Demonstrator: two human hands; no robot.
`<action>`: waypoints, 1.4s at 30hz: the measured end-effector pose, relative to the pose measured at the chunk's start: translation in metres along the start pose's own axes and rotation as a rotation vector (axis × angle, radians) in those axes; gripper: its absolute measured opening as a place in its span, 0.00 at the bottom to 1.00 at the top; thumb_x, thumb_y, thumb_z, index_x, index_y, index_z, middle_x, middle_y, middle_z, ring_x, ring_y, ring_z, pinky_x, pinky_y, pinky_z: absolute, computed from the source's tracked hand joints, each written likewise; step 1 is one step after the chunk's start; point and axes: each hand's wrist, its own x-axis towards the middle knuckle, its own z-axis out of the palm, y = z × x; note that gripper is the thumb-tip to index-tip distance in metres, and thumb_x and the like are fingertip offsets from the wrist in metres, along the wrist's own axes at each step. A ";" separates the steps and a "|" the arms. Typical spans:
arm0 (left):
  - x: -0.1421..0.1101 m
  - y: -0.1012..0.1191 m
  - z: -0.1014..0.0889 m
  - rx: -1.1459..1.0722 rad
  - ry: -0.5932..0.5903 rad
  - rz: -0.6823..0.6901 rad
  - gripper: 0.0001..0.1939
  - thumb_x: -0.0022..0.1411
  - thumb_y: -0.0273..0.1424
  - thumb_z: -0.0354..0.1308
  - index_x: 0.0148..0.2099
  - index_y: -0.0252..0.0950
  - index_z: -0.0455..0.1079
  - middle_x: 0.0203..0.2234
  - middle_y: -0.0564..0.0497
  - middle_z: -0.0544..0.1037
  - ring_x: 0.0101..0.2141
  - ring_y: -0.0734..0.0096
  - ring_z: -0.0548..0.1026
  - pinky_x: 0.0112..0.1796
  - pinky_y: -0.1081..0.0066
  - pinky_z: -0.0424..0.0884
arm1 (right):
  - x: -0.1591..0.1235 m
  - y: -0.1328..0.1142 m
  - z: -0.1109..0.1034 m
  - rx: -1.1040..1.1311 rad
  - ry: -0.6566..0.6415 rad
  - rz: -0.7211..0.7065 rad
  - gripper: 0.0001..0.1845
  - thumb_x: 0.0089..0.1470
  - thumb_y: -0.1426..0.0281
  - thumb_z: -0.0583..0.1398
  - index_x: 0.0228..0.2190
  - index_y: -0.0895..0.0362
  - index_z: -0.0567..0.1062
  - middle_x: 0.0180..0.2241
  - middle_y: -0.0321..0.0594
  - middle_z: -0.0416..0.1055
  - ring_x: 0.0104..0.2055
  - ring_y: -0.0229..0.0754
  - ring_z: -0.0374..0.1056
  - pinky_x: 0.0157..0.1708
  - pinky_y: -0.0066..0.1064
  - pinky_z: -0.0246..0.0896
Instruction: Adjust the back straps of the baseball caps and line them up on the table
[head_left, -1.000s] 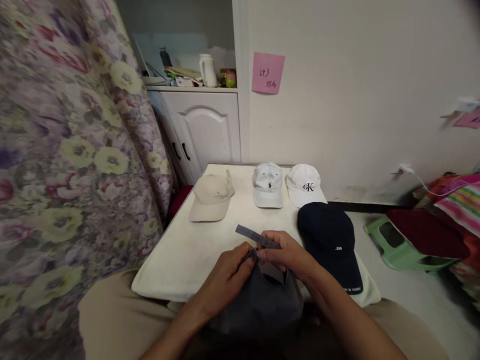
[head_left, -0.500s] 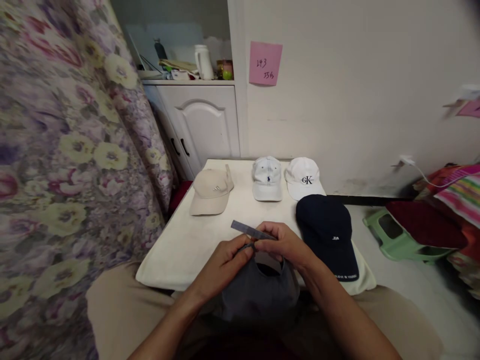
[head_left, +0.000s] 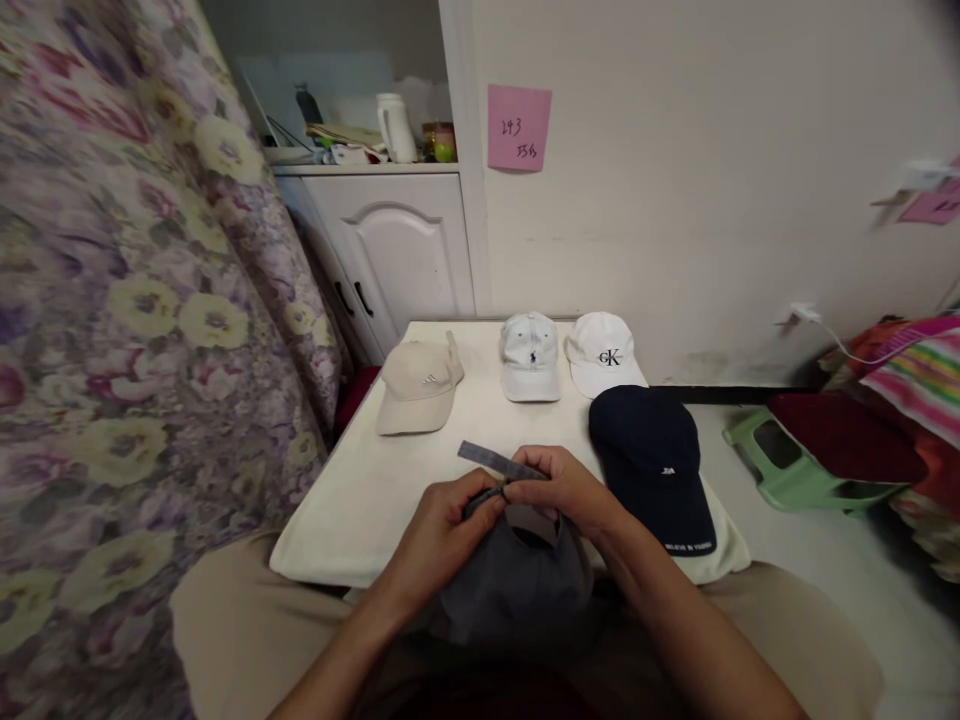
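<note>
A dark grey baseball cap [head_left: 517, 585] is between my hands at the table's near edge, its back opening towards the table. My left hand [head_left: 452, 520] pinches the cap's strap near the buckle, which is partly hidden by my fingers. With fingers closed, my right hand [head_left: 564, 488] grips the other side of the strap. The loose end of the grey strap [head_left: 484, 457] sticks out to the upper left. Close to my right hand lies a navy cap [head_left: 651, 460], brim towards me. The cap's brim is out of sight in shadow.
On the cream-covered table [head_left: 360, 500] are a beige cap [head_left: 420, 385], a pale blue cap [head_left: 530, 355] and a white cap [head_left: 604, 355]. A floral curtain [head_left: 150, 350] hangs at left. A green stool [head_left: 780, 480] stands on the right; a white cabinet [head_left: 401, 245] is behind.
The view has shifted slightly, so the surroundings sit a little further left. Both hands keep their hold on the grey cap's strap, with barely any finger movement.
</note>
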 end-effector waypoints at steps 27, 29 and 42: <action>-0.005 -0.010 -0.002 -0.596 0.066 -0.291 0.13 0.58 0.39 0.63 0.32 0.33 0.70 0.20 0.57 0.70 0.21 0.79 0.63 0.23 0.79 0.55 | 0.003 0.004 -0.004 -0.010 0.032 -0.163 0.16 0.60 0.58 0.56 0.33 0.59 0.72 0.22 0.32 0.69 0.13 0.26 0.48 0.14 0.23 0.38; -0.006 -0.011 -0.003 -0.608 0.075 -0.297 0.14 0.58 0.40 0.63 0.32 0.33 0.70 0.20 0.56 0.70 0.21 0.79 0.63 0.22 0.79 0.55 | 0.003 0.003 -0.006 -0.036 0.039 -0.170 0.17 0.61 0.58 0.55 0.33 0.59 0.73 0.21 0.32 0.69 0.13 0.26 0.49 0.14 0.23 0.39; -0.006 -0.011 -0.005 -0.539 0.095 -0.291 0.15 0.57 0.41 0.63 0.32 0.34 0.70 0.19 0.58 0.67 0.20 0.79 0.60 0.22 0.78 0.52 | -0.019 -0.020 -0.021 -0.198 0.090 -0.224 0.14 0.60 0.61 0.58 0.38 0.59 0.75 0.30 0.41 0.77 0.30 0.38 0.72 0.33 0.30 0.66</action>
